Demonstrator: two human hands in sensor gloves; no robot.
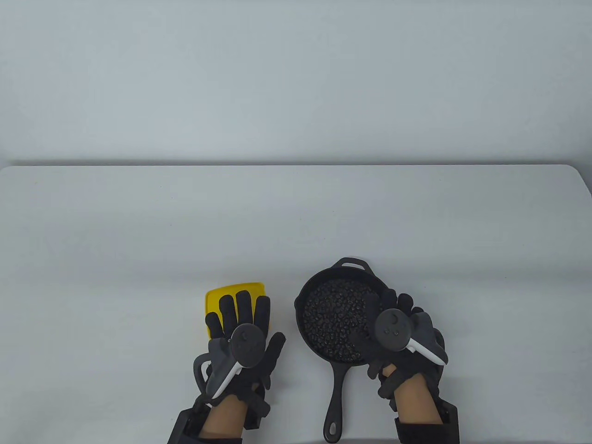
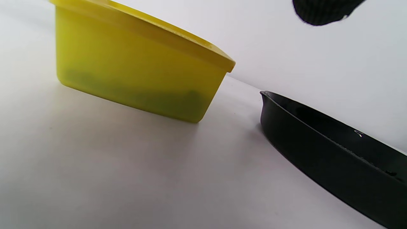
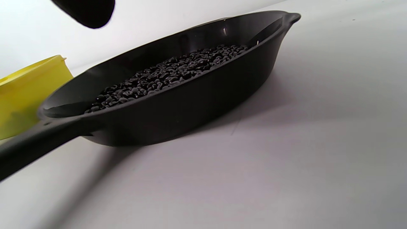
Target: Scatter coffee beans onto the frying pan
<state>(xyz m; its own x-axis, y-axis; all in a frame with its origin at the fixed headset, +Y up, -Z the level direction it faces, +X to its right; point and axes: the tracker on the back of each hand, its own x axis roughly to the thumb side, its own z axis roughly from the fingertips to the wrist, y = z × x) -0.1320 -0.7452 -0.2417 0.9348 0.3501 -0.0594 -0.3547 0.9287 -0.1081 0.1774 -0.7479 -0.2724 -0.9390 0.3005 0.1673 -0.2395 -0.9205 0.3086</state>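
A black cast-iron frying pan (image 1: 306, 290) stands near the table's front, its handle (image 1: 334, 407) pointing toward me. A layer of dark coffee beans (image 1: 333, 323) covers its bottom and also shows in the right wrist view (image 3: 178, 73). A yellow container (image 1: 231, 292) stands left of the pan; a dark layer shows through its wall (image 2: 136, 95). My left hand (image 1: 247, 317) hovers flat over the container with fingers spread, holding nothing. My right hand (image 1: 393, 319) hangs over the pan's right rim, fingers loosely bent, with nothing seen in it.
The white table (image 1: 296, 217) runs far back to a pale wall. The pan's wall (image 2: 334, 159) lies close to the right of the container. The pan's small helper handle (image 1: 354, 263) points away from me.
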